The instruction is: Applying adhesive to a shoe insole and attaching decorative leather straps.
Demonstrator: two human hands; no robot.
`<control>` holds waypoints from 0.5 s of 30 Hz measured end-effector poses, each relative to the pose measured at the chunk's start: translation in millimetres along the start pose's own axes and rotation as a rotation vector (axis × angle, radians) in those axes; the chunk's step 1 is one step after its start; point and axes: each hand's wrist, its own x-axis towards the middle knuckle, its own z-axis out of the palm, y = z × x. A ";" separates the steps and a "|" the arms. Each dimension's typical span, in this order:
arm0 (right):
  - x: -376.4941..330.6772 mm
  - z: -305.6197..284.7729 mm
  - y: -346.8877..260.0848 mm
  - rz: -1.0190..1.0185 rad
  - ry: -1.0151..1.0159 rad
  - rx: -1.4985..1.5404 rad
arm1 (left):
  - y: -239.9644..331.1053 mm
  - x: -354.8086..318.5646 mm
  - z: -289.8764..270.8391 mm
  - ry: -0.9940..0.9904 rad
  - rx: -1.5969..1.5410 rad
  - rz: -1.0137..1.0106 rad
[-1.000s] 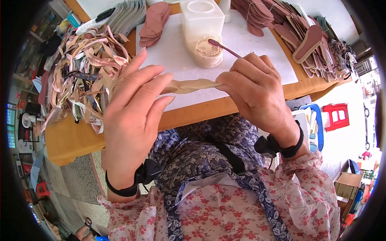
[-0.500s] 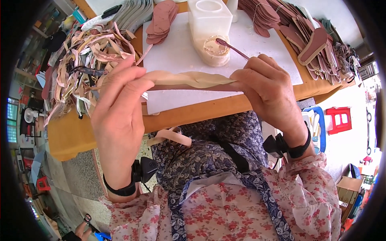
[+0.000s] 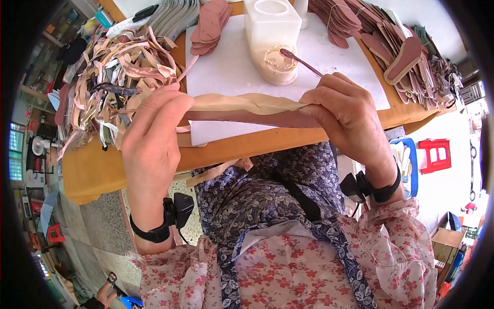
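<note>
I pinch the tan strip [image 3: 247, 105] at both ends, left hand [image 3: 152, 136] and right hand [image 3: 350, 116], each grip pressed together; its long axis runs left-right above the desk [image 3: 98, 170] edge.

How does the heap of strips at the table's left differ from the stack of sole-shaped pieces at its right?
The heap of strips is a loose tangle of long, thin, curling pieces in pale beige, pink and cream. The stack of sole-shaped pieces is broad flat cut-outs, overlapped in rows, mostly dark reddish brown. The heap spills toward the left table edge; the stack fans along the right edge. Both lie untouched, beside the white sheet.
</note>
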 end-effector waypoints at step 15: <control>-0.6 -1.0 2.1 0.077 -0.043 0.144 | -6.1 -2.3 -5.9 -0.079 -0.070 0.011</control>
